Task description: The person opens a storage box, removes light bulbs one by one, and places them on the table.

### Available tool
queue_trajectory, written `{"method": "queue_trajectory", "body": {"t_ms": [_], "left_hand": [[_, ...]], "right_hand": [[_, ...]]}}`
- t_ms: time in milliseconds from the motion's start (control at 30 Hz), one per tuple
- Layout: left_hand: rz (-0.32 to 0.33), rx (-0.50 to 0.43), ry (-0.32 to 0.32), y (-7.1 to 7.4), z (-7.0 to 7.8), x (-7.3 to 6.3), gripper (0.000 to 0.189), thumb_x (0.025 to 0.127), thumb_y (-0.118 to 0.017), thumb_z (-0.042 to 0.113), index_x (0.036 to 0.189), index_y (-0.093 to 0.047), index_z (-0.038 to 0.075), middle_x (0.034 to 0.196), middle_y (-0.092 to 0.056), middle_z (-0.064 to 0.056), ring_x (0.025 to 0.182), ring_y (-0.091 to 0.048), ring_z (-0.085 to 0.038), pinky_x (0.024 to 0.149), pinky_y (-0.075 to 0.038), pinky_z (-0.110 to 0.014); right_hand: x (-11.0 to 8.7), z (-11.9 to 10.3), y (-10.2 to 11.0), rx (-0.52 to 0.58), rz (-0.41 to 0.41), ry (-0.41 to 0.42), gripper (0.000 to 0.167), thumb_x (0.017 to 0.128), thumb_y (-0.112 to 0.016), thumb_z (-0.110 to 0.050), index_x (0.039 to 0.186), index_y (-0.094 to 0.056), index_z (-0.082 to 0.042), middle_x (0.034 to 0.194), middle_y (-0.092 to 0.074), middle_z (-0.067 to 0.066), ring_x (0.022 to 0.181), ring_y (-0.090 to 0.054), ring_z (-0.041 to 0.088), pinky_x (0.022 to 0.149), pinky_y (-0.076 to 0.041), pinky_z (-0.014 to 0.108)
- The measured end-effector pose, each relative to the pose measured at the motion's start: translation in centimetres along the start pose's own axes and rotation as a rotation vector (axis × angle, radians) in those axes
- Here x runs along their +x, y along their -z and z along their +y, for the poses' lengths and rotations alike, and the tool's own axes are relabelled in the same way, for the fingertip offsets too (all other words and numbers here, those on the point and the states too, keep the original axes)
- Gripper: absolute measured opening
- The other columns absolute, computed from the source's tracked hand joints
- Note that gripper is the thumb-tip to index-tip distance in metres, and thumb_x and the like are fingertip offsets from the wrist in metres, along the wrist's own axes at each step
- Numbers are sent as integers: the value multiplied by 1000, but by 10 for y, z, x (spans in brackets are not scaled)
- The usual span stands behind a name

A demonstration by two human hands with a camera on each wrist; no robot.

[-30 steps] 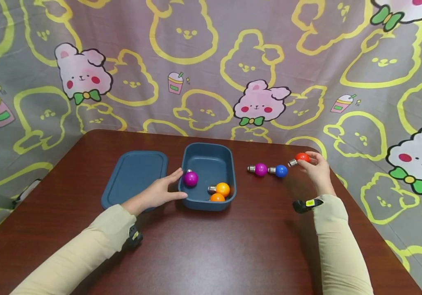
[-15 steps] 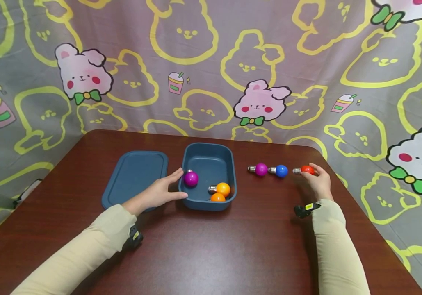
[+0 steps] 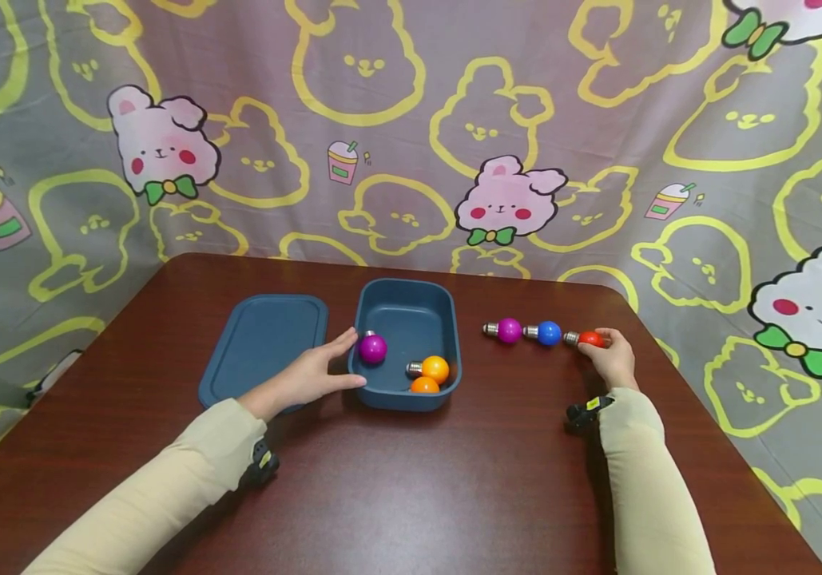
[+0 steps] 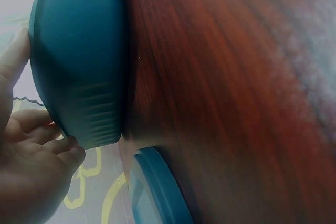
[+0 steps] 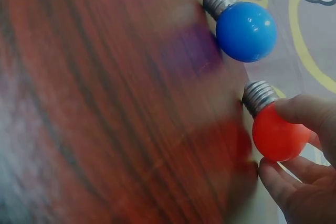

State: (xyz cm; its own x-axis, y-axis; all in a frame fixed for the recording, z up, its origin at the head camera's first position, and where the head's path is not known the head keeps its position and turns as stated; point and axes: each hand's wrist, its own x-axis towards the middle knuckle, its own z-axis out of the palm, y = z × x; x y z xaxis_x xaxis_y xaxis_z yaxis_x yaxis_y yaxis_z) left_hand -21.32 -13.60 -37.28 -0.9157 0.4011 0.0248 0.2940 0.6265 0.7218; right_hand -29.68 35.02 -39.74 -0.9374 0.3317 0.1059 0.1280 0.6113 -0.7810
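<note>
My right hand (image 3: 613,361) pinches a red light bulb (image 5: 279,134) by its round glass, low at the table. The bulb's metal base points left, toward a blue bulb (image 3: 548,333). Left of the blue one lies a purple bulb (image 3: 509,331), forming a row. With fingers and thumb spread, my left hand (image 3: 313,375) touches the left side of a blue-grey box (image 3: 456,351). In the box lie a purple bulb (image 3: 373,348), a yellow-orange bulb (image 3: 435,369) and an orange bulb (image 3: 425,385), partly hidden by the near wall.
A flat blue-grey lid (image 3: 267,339) lies on the table left of the box, partly behind the left hand. The brown table (image 3: 418,487) ends at a patterned curtain (image 3: 396,144) behind and at the right.
The right hand has lowered the red bulb to the table and shifted it left, in line beside the blue bulb. My left hand stays at the box.
</note>
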Motion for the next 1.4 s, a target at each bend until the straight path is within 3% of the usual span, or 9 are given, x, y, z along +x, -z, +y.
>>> {"method": "queue_trajectory", "body": {"t_ms": [367,1100,1400], "left_hand": [[3,-14,-8,0,1,-1,80,83,-69,31,144,-27,2,150,-17,-13,134,-19,-33,103,-21,-54],[-11,-22,13,2,1,0,88,80,-68,44,145,-25,4,151,-16,-11,135,-18,-31,103,-20,-54],[-8,-17,3,3,1,-1,83,82,-69,36,145,-25,3,151,-16,-12,135,-19,-31,103,-21,-53]], "right_hand": [[2,-1,6,-52,-61,31,55,86,-63,-13,130,-39,10,122,-45,33,108,-44,41,89,-36,45],[4,-2,12,-60,-78,22,54,87,-61,-15,129,-39,11,122,-45,34,109,-43,43,90,-35,46],[5,-1,14,-46,-84,24,55,88,-60,-15,130,-38,12,124,-44,34,111,-42,44,92,-35,47]]}}
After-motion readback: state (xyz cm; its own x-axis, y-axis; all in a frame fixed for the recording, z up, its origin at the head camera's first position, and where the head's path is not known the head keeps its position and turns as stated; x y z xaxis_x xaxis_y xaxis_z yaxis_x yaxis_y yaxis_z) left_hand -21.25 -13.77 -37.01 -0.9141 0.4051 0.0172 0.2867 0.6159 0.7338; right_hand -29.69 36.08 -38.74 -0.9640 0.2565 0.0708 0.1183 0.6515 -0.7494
